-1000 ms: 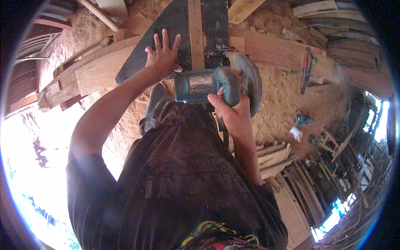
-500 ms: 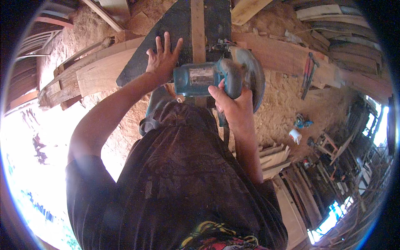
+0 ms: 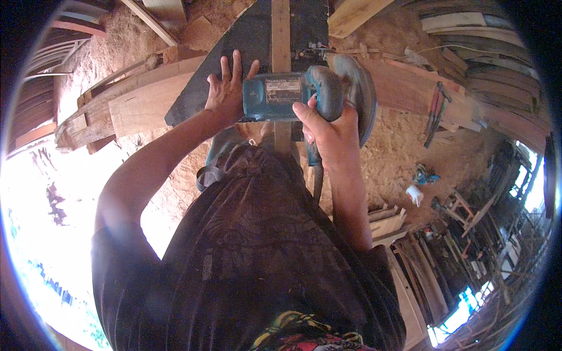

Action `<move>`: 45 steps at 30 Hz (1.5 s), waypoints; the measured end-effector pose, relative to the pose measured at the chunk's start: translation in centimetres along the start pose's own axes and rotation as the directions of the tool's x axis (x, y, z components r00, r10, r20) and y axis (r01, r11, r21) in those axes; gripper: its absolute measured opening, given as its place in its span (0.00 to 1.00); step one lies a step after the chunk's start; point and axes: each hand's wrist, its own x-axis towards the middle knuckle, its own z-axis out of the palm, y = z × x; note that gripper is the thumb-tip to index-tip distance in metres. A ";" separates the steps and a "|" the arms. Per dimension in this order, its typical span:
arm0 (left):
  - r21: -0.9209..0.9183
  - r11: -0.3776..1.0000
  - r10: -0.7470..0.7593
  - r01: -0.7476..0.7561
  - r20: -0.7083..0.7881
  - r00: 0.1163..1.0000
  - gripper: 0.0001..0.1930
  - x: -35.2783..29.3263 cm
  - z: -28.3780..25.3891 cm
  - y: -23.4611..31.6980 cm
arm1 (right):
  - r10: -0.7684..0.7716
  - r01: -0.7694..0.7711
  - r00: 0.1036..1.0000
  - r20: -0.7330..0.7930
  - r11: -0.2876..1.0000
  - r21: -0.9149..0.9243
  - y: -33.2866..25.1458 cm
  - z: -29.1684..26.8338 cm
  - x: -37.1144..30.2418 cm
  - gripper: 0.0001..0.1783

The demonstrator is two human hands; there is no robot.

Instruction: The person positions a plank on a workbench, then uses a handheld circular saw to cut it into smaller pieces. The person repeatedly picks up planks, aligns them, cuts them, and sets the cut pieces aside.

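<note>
My right hand is wrapped round the rear handle of a teal circular saw, its motor housing to the left and its round blade guard to the right. The saw rests across a dark flat board and a narrow wooden strip that runs lengthwise over it. My left hand lies on the dark board with its fingers spread, close beside the saw's motor end. From the handle a dark cord hangs down along my right forearm. The saw's blade is hidden.
A long plank passes crosswise beneath the dark board. On its right part lie red-handled pliers or cutters. Sawdust covers the ground, where a blue power tool and a white container lie. Timber is stacked at both sides.
The saw and my right hand have moved a little farther away from my body along the board. My left hand stays spread on the board, now closer beside the saw housing.
</note>
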 end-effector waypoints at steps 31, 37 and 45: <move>-0.004 0.998 -0.059 0.059 0.066 0.996 0.64 0.6 -0.9 0.4 | -0.133 0.133 0.991 0.018 0.990 -0.045 -5.2 1.4 10.7 0.11; -0.025 0.995 -0.090 0.093 0.103 0.991 0.64 0.7 -1.4 0.3 | -0.333 0.335 0.939 -0.083 0.942 0.006 -5.6 -4.0 7.0 0.12; -0.031 0.993 -0.111 0.116 0.134 0.985 0.65 0.7 -1.4 0.4 | -0.410 0.305 0.881 -0.236 0.874 -0.379 -4.4 -14.1 5.3 0.14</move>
